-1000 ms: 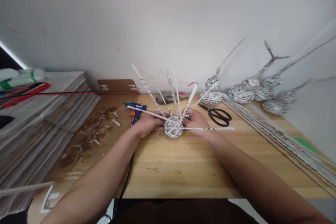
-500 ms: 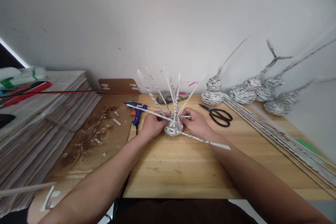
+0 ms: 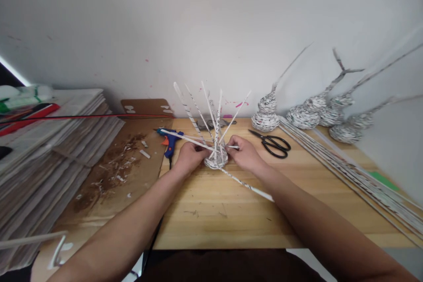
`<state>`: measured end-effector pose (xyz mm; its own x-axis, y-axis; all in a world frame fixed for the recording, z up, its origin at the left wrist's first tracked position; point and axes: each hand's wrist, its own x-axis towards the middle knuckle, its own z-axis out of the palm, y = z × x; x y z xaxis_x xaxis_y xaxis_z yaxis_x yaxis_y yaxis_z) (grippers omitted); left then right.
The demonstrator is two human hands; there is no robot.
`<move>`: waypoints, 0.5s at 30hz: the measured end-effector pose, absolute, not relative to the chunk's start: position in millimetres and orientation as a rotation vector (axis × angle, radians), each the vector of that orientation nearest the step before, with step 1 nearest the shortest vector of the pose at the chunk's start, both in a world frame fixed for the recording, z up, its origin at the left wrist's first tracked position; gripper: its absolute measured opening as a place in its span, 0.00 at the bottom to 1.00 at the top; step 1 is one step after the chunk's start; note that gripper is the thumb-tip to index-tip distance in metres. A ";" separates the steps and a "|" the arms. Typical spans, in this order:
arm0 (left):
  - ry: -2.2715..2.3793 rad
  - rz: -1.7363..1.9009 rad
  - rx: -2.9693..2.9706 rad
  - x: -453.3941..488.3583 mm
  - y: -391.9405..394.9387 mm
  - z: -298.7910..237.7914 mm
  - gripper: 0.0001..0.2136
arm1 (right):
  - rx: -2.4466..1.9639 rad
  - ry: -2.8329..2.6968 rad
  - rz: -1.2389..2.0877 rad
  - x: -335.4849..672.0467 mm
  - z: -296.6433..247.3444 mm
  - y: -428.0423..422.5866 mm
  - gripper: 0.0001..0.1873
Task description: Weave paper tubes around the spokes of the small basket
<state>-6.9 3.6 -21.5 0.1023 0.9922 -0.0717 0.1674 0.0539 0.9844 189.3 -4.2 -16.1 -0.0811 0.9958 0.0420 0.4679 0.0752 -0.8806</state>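
1. the basket (image 3: 216, 162) is on the worktop (image 3: 211, 229), between both hands.
2. left hand (image 3: 190, 157): fingers hold its left side.
3. right hand (image 3: 243, 153), just as near: fingers pinch a short stick (image 3: 234, 146).
4. a long stick (image 3: 248, 186) slants toward the right arm (image 3: 297, 202).

Over the wooden tabletop (image 3: 231, 229), the left hand (image 3: 190, 157) and right hand (image 3: 244, 154) are bare, and so are the left forearm (image 3: 132, 216) and right forearm (image 3: 307, 207), each narrow at the wrist and broadening away from it. Beyond the tabletop's near edge shows a plain garment (image 3: 214, 266), very dark brown to black.
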 end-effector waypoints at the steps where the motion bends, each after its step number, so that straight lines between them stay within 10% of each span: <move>1: 1.275 0.994 1.349 -7.1 2.9 -21.0 0.10 | -1.466 -1.653 0.932 188.9 -16.5 -4.1 0.07; 15: 1.552 0.920 1.638 -5.0 -3.0 -9.3 0.06 | -1.435 -1.635 0.953 180.9 -12.2 -11.7 0.04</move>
<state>-5.0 -3.0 -9.3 0.0346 0.9988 0.0344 0.5096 -0.0472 0.8591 180.9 -11.7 -12.2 -0.0923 0.9939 0.0600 0.4374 0.0946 -0.8943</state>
